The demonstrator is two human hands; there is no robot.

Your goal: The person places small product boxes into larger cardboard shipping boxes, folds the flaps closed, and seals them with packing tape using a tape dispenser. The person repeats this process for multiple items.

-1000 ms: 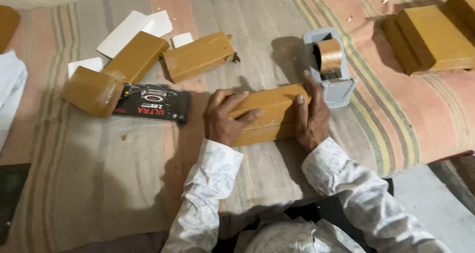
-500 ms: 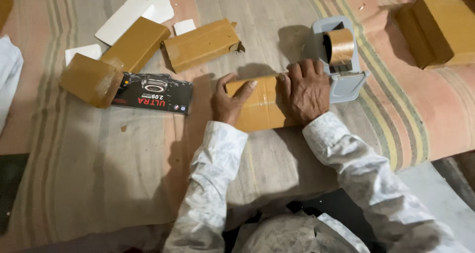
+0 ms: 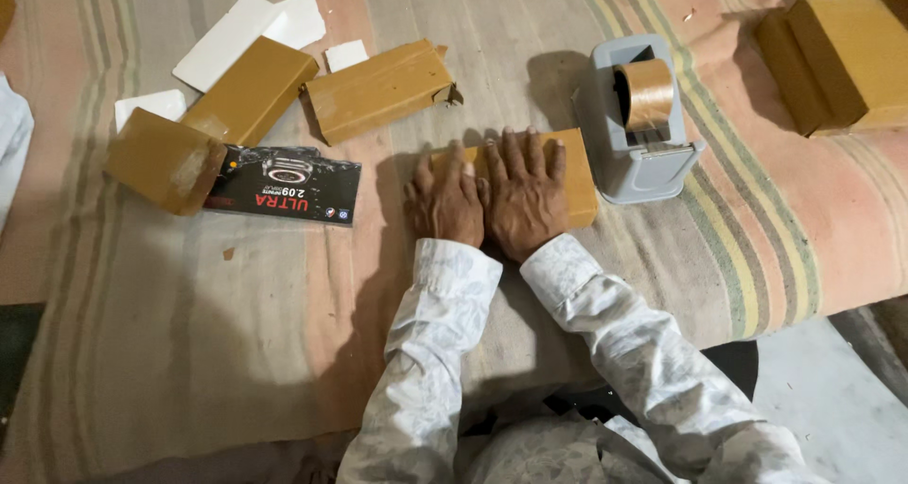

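The brown taped parcel (image 3: 575,176) lies flat on a striped cloth (image 3: 189,333) in faded pink, grey and green, just left of a grey tape dispenser (image 3: 636,124) carrying a roll of brown tape. Both hands press on the parcel from above, side by side and touching: the left hand (image 3: 445,203) and the right hand (image 3: 525,193) lie palm down with fingers spread, each grip released and flat, clasping nothing. Further left lie three similar brown parcels (image 3: 378,88), a black printed box (image 3: 284,183) and white cards (image 3: 241,35). A stack of brown parcels (image 3: 842,58) sits at the far right. Pale bare floor (image 3: 832,399) shows at the cloth's lower right edge.
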